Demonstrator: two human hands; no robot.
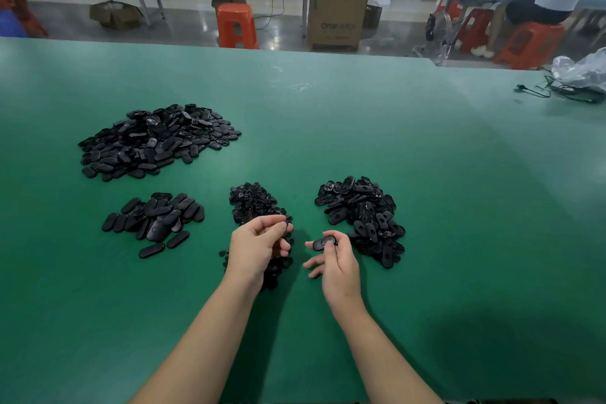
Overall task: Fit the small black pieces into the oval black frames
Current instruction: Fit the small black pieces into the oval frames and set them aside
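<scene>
Frame (324,243) pinched in the right hand (337,264), left hand (254,244) curled over the small pieces (254,203), seemingly picking one, big finished-looking heap (157,141) far left, unfilled frames pile (364,220) still plenty

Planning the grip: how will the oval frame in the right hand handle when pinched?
The oval frame is probably stiff: it keeps its shape in the right hand. Likely light, since fingertips alone carry it. Flat, so unlikely to roll; its smooth plastic may slip.
</scene>
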